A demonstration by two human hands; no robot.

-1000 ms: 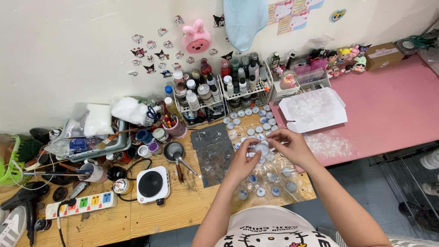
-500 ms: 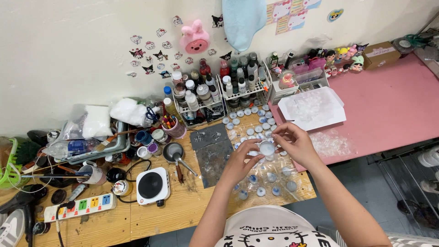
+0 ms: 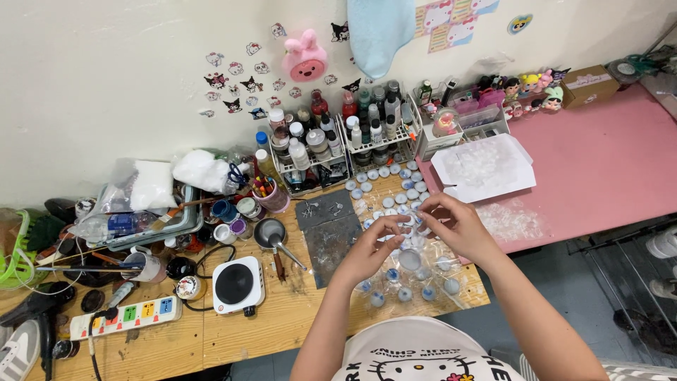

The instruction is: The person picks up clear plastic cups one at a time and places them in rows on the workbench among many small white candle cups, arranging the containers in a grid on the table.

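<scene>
A small clear round container (image 3: 416, 227) sits between the fingertips of both hands, held just above the wooden desk (image 3: 282, 324) near its right end, close to the front edge. The left hand (image 3: 372, 248) pinches it from the left, its grip closed on the container with thumb and forefinger; the right hand (image 3: 457, 224) has its grip closed on it from the right, fingers curled over the top. Directly below the hands lies a sheet of clear plastic (image 3: 423, 271) carrying more small round containers with blue contents (image 3: 404, 294), and further such little pots (image 3: 395, 189) spread toward the back edge of the desk. Just left of these lies a dark grey mat (image 3: 331, 229). Left of the mat stand a small metal pan (image 3: 270, 233) and a white single hotplate (image 3: 238, 284), with a white power strip (image 3: 127, 315) near the front left corner. Along the back edge wire racks of bottles (image 3: 338, 137) stand against the wall. Adjoining on the right is a pink desk (image 3: 606, 162) bearing an open white box (image 3: 485, 168).
</scene>
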